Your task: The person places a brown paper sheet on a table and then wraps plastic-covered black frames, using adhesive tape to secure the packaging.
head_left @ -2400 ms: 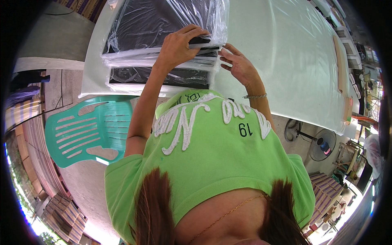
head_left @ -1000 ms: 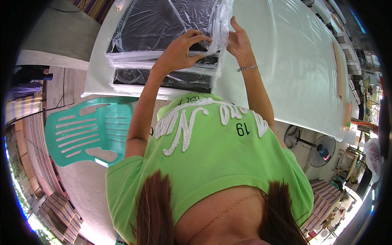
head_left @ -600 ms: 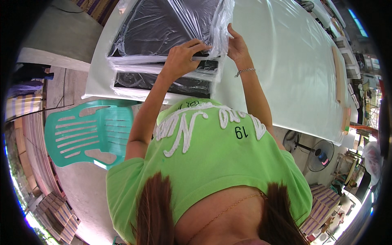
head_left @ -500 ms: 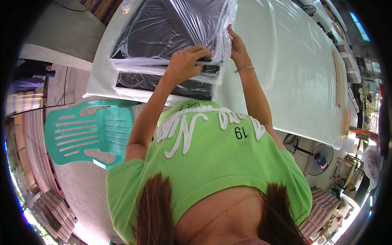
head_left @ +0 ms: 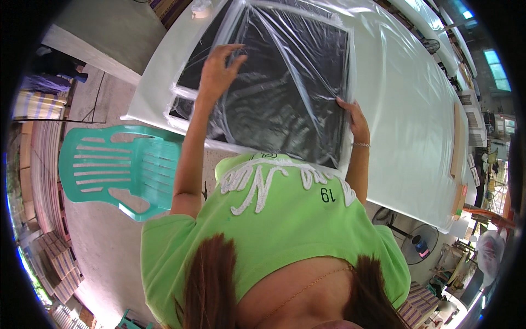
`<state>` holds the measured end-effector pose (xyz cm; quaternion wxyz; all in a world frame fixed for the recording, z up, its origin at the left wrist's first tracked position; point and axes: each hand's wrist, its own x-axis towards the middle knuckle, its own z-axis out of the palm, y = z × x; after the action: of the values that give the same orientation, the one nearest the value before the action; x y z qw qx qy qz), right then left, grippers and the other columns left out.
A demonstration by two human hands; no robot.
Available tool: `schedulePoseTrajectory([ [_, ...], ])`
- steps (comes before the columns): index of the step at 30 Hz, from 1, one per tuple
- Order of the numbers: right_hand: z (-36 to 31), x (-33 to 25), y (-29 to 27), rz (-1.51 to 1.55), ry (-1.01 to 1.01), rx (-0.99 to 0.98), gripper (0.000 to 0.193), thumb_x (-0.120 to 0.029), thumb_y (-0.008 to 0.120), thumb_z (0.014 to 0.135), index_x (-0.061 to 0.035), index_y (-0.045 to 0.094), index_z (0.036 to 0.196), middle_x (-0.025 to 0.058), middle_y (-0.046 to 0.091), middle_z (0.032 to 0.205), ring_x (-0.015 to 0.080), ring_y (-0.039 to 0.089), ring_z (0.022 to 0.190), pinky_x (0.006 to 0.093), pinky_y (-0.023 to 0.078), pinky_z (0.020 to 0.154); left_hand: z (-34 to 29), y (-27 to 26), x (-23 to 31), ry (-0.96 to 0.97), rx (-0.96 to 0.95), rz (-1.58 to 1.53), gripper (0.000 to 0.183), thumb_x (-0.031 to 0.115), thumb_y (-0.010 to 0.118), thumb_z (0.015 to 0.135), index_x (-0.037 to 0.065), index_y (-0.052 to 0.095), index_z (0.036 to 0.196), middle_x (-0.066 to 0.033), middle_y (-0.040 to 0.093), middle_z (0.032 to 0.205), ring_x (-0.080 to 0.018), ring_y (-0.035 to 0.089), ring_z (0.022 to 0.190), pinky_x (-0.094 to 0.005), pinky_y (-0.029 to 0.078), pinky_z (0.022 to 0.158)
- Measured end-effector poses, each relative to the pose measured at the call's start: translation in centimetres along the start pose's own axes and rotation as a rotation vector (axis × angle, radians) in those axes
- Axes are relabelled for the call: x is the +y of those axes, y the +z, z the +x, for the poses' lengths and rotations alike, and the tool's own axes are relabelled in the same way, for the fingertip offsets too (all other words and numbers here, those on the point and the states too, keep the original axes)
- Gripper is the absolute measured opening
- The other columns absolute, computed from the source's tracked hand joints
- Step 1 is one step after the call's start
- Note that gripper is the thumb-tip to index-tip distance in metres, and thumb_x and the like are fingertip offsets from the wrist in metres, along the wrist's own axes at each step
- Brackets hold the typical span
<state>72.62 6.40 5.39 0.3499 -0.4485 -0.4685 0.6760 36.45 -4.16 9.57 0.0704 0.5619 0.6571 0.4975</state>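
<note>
A flat black panel [head_left: 285, 88] wrapped in clear, wrinkled plastic film lies over other film-covered black pieces [head_left: 182, 107] on the white-covered table [head_left: 405, 137]. Its near edge comes close to my green shirt. Above the panel's left part is my left hand [head_left: 218, 74], fingers curved and thumb apart, with nothing seen in its grasp. Whether its fingertips touch the film I cannot tell. At the panel's right edge, my right hand [head_left: 357, 122] grips the side, thumb on top and the other fingers mostly hidden.
A roll of tape [head_left: 201, 9] sits near the table's far left corner. To the left stands a green plastic chair [head_left: 120, 170], with a grey ledge [head_left: 101, 41] beyond it. A fan [head_left: 421, 244] is on the floor at the right. Long cardboard strips [head_left: 456, 140] lie along the table's right edge.
The large wrapped panel now reaches nearer to me and covers much of the pieces beneath. My left hand has moved left and away from me; my right hand has come lower along the right edge.
</note>
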Motion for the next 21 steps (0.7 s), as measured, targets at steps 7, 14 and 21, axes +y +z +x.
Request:
schedulePoseTrajectory([
  [7,2.9,-0.1,-2.8,-0.109,0.1,0.071,0.038,-0.033,0.068,0.08,-0.0017,0.057,0.099,0.0009,0.06,0.085,0.008,0.056,0.073,0.0224,0.046,0.064,-0.3,3.1,-10.6,-0.211,-0.015,0.273,0.052,0.042,0.06,0.081,-0.002,0.056,0.107,-0.0211,0.055,0.099,-0.0328,0.054,0.095,-0.0394,0.042,0.084],
  [14,3.6,0.7,-0.6,-0.107,-0.071,0.187,0.035,-0.028,0.071,0.077,-0.0028,0.057,0.095,0.003,0.059,0.082,0.01,0.055,0.072,0.0233,0.044,0.064,1.0,7.5,-7.4,-0.348,0.106,0.437,0.067,0.058,0.057,0.076,-0.001,0.056,0.108,-0.0254,0.047,0.113,-0.0454,0.044,0.106,-0.0492,0.035,0.092],
  [21,-0.9,1.6,2.3,-0.008,-0.303,0.363,0.032,-0.015,0.066,0.081,0.0033,0.053,0.104,0.0068,0.059,0.094,0.0136,0.053,0.082,0.0259,0.042,0.076,3.2,3.8,-9.0,-0.51,-0.054,0.117,0.072,0.062,0.054,0.075,-0.003,0.059,0.105,-0.0238,0.061,0.099,-0.0354,0.057,0.096,-0.0413,0.043,0.084],
])
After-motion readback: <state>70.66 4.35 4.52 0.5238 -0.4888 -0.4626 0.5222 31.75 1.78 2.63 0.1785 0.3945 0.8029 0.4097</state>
